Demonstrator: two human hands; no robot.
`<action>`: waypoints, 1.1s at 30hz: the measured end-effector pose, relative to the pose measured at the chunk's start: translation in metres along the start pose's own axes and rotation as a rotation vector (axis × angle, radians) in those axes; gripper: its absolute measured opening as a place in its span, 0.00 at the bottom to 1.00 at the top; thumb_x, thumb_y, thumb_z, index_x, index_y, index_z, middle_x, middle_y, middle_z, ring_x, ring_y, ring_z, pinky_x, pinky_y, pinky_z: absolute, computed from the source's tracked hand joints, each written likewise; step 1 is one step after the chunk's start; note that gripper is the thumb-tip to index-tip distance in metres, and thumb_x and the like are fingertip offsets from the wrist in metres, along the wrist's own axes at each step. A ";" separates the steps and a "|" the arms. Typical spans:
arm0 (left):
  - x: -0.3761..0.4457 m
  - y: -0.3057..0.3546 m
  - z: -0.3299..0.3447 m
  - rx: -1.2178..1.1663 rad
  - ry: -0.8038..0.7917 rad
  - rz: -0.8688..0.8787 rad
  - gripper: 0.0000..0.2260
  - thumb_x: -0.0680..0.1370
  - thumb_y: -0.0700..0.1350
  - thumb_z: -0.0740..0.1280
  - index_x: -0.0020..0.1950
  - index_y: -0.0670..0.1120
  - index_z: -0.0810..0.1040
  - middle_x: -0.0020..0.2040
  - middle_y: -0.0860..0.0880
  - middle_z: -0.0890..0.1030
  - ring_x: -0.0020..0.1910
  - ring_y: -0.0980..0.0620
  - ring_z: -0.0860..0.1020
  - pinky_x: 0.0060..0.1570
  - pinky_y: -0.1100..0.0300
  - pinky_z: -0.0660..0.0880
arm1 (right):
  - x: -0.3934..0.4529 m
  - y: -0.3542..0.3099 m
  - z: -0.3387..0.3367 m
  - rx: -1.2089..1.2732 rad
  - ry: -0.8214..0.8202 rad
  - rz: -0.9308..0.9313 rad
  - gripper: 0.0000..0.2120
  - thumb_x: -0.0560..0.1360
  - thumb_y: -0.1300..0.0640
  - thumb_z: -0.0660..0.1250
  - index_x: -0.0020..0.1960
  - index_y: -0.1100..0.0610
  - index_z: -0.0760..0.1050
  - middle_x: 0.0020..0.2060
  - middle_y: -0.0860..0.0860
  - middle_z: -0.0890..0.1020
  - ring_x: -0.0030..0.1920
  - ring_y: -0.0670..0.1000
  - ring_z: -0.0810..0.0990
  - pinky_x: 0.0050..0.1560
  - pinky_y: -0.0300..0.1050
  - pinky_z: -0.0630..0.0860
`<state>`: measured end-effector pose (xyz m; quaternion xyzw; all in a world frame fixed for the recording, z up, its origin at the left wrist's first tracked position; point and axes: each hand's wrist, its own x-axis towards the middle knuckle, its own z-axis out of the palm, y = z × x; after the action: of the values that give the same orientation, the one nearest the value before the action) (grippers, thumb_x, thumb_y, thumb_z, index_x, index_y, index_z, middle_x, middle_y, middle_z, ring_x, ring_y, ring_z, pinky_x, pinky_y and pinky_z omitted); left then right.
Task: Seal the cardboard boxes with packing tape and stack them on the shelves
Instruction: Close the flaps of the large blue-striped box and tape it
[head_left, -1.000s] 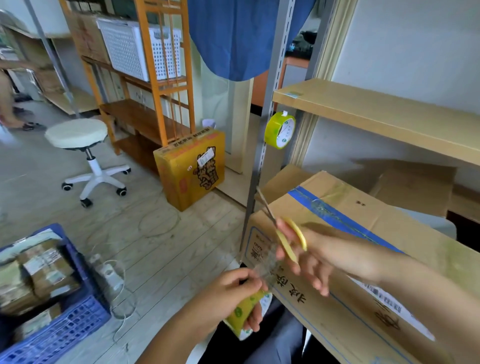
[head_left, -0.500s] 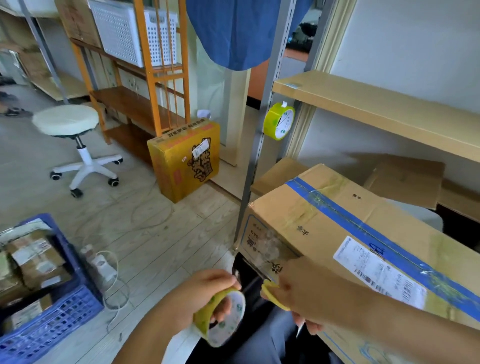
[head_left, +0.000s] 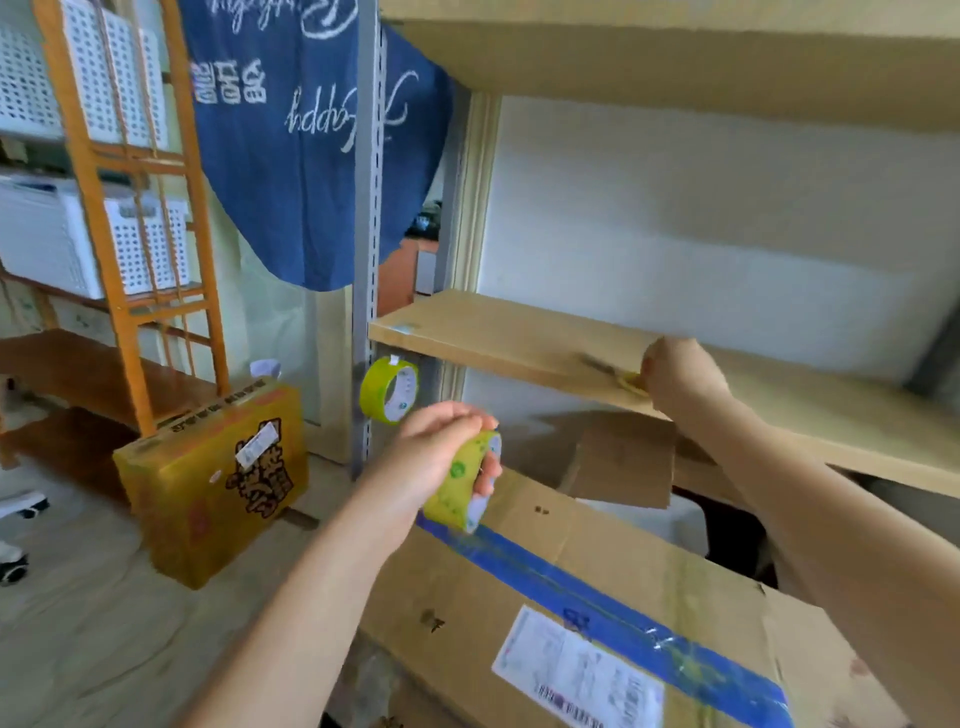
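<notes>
The cardboard box (head_left: 597, 613) nearest the camera looks sealed, a blue strip of tape running along its top seam from the near right corner to the far left edge, but it is not yet on a shelf, so I judge the stacking is what remains. Above the box's far left edge the left hand (head_left: 441, 457) curls its fingers round a yellow-green roll of packing tape (head_left: 467, 483). Farther off, the right hand (head_left: 675, 374) reaches out to the middle shelf (head_left: 519, 338) near its front edge, fingers closed on yellow-handled scissors (head_left: 618, 371), which are blurred.
</notes>
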<state>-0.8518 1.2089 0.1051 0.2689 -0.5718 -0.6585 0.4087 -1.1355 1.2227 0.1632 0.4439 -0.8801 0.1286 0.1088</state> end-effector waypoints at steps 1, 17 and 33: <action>0.011 0.000 0.010 -0.005 -0.036 -0.016 0.06 0.82 0.36 0.62 0.53 0.34 0.77 0.28 0.40 0.77 0.22 0.48 0.74 0.25 0.64 0.73 | 0.006 0.006 0.002 -0.032 -0.031 0.021 0.09 0.77 0.66 0.63 0.54 0.64 0.80 0.50 0.61 0.83 0.51 0.61 0.82 0.48 0.48 0.78; 0.128 0.015 0.053 -0.041 -0.237 -0.307 0.05 0.81 0.36 0.63 0.51 0.36 0.77 0.35 0.42 0.80 0.29 0.50 0.79 0.35 0.59 0.78 | 0.023 -0.052 0.005 0.604 0.015 -0.384 0.05 0.70 0.59 0.74 0.37 0.51 0.84 0.32 0.43 0.83 0.35 0.39 0.78 0.37 0.27 0.70; 0.164 -0.011 0.049 0.125 -0.037 -0.418 0.26 0.78 0.61 0.67 0.63 0.41 0.78 0.50 0.44 0.84 0.44 0.48 0.83 0.50 0.53 0.81 | 0.065 -0.071 0.062 0.389 -0.033 0.028 0.29 0.72 0.43 0.72 0.69 0.53 0.69 0.65 0.54 0.67 0.60 0.58 0.76 0.56 0.49 0.76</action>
<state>-0.9800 1.0960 0.1229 0.3943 -0.5507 -0.6972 0.2350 -1.1206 1.1134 0.1341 0.4465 -0.8463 0.2905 0.0048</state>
